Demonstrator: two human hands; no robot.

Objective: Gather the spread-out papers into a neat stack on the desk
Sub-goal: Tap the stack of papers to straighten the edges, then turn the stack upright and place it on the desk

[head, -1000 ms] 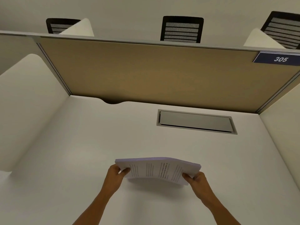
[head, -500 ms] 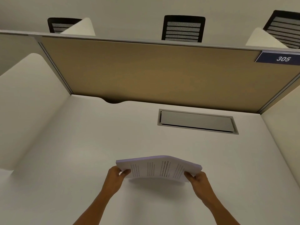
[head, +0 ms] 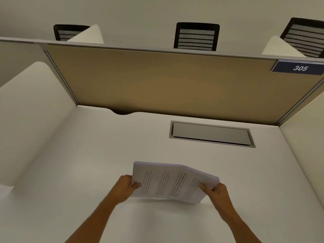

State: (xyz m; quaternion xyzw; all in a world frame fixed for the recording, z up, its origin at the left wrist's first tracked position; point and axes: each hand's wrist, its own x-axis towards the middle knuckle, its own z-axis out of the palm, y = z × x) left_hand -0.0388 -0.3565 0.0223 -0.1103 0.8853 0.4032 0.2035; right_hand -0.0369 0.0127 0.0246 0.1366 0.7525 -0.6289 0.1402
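So the papers (head: pixel 172 183) are basically all in one bundle at this point, held up over the bench (head: pixel 87 155) near its front edge, in the middle. The left hand (head: pixel 125 187) pinches the left short edge, thumb on top and fingers curled under, and the right hand (head: pixel 216 192) does the same on the right edge, so both are closed on the bundle and not carrying anything else. Compared with a second ago the stack is tipped up more toward the camera: the printed face shows a lot more now, and the far edge sits higher. The sheets bow a bit in the middle, and the right side fans out slightly, so the edges aren't flush yet. Looks like the lower edge is coming down toward the bench, though I can't tell if it's actually touching. My guess is this is the tap-to-square step, knocking the bundle on its edge before laying it flat. No loose sheets anywhere on the bench that I can see, so gathering seems done and only the tidying and setting down is left.
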